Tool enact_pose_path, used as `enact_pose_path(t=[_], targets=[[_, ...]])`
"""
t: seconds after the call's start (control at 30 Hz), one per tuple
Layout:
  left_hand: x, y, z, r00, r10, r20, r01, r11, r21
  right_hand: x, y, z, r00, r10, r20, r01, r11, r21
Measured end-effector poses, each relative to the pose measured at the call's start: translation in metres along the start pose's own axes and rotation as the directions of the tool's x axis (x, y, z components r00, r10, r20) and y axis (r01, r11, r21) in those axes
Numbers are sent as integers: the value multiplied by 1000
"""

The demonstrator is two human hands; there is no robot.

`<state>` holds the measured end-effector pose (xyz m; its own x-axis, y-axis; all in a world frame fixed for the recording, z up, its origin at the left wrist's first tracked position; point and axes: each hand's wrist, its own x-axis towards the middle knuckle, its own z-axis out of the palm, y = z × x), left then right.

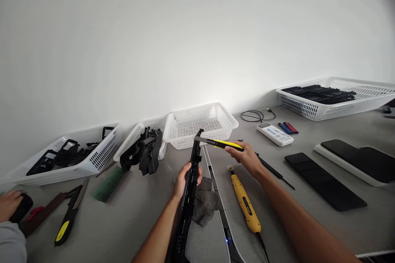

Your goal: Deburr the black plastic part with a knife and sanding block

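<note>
My left hand point(182, 183) is wrapped around a long black plastic part point(190, 187), which points away from me and runs out of view at the bottom. My right hand point(245, 156) grips a yellow and black utility knife point(228, 144). Its blade reaches left and meets or overlaps the far tip of the part; whether it touches cannot be told. Below my right hand lies a yellow rotary tool point(245, 201) with a small round head. A crumpled dark grey cloth point(205, 203) rests just right of the part.
White baskets stand along the wall: an empty-looking one point(226, 131), others with black parts point(151, 148) at left and a large one point(308, 111) at right. Phones point(324, 181), a power bank point(274, 133), a screwdriver point(271, 168) and another knife point(66, 226) lie about. A co-worker's hand point(10, 205) is far left.
</note>
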<state>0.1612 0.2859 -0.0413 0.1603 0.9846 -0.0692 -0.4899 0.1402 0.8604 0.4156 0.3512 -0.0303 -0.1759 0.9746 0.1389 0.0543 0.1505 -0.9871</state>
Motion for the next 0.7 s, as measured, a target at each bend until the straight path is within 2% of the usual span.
enact_pose_path(t=[0.07,0.13,0.23,0.33,0.4,0.43,0.5,0.6,0.63,0.7], targets=[[0,0,0,1000,3,-1,-3,1000,1,-1,-2,2,993,11,117,-9,1000,-21],[0,0,0,1000,3,-5,-3,1000,2,-1,-2,4,989,-9,147,19,998,-67],[0,0,0,1000,0,-7,0,1000,0,2,1,4,998,-57,-6,56,992,-111],[1,-1,0,1000,2,0,-2,1000,-3,4,4,0,976,-88,-201,59,988,-145],[1,-1,0,1000,1,2,-1,1000,-3,3,4,-3,969,-93,-230,64,989,-131],[1,-1,0,1000,-1,2,1,1000,-2,2,4,-4,975,-85,-204,64,992,-108],[0,-1,0,1000,-2,-1,2,1000,1,1,2,-4,996,-45,-71,40,997,-62],[0,-1,0,1000,2,-5,-2,1000,3,0,0,1,990,-13,139,26,995,-92],[0,-1,0,1000,3,-7,-3,1000,2,0,1,3,987,-21,157,39,992,-117],[1,-1,0,1000,1,-8,-1,1000,-1,2,3,5,994,-53,95,67,985,-156]])
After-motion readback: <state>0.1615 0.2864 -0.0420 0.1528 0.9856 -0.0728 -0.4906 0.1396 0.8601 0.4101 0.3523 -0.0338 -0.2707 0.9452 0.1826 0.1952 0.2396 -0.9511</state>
